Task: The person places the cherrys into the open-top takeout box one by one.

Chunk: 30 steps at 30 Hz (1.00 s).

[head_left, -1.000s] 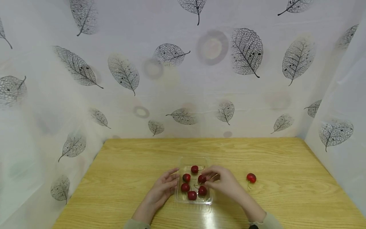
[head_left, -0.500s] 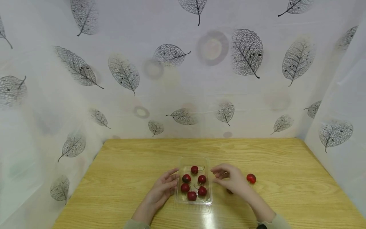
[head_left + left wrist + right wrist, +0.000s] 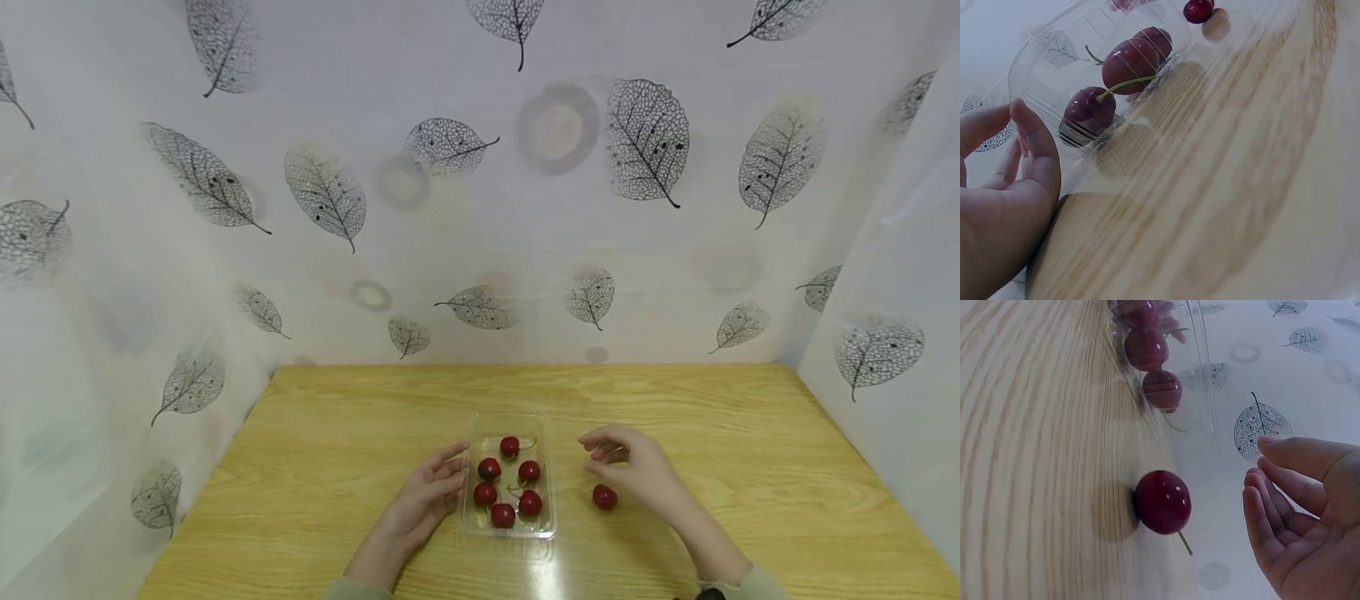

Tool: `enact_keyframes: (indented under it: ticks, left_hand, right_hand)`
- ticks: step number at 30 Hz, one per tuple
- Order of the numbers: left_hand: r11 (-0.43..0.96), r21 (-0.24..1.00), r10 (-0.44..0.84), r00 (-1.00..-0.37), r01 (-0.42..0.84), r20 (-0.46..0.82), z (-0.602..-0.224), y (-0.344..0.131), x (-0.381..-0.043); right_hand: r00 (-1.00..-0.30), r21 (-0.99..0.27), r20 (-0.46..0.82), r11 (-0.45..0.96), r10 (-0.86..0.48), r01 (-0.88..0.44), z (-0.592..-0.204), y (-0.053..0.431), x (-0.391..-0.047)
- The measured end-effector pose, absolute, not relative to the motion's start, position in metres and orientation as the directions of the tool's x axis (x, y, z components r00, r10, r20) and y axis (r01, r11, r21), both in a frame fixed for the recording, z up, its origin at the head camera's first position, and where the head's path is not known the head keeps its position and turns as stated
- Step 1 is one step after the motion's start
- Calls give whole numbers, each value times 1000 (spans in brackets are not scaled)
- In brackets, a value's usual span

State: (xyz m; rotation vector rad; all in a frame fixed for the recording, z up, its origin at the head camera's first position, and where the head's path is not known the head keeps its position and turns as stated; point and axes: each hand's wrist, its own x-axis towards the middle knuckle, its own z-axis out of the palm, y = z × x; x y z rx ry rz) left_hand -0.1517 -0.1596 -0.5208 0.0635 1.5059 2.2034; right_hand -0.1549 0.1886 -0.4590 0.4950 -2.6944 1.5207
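A clear plastic box [image 3: 551,525] stands on the wooden table, with several dark red cherries [image 3: 503,515] inside. My left hand [image 3: 423,500] rests beside its left wall, fingers relaxed and fingertips right at the plastic; in the left wrist view the thumb [image 3: 1038,147] reaches the box's edge. To the right of the box, my right hand [image 3: 637,471] is raised over the table with loosely bent fingers and nothing between them. Close under it lies a loose cherry [image 3: 604,497], its green stem showing in the right wrist view beside the cherry [image 3: 1163,502].
The wood-grain tabletop [image 3: 360,408] spreads around the box. Behind it and at both sides hangs a pale sheet [image 3: 525,233] printed with dark leaf skeletons. A second loose cherry, seen earlier at the right, is hidden behind my right hand.
My right hand has let go of a cherry in the box and moved out to the right, uncovering one loose cherry and covering another. The left hand has stayed in place.
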Motion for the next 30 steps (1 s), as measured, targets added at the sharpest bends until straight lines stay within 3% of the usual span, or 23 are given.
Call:
enact_keyframes:
  ticks: [30]
  left_hand:
    - [-287,893,414,-886,-346,-210,-520,-160,-150]
  right_hand:
    - [-979,-776,154,597,-133,-203,-458,236,-148]
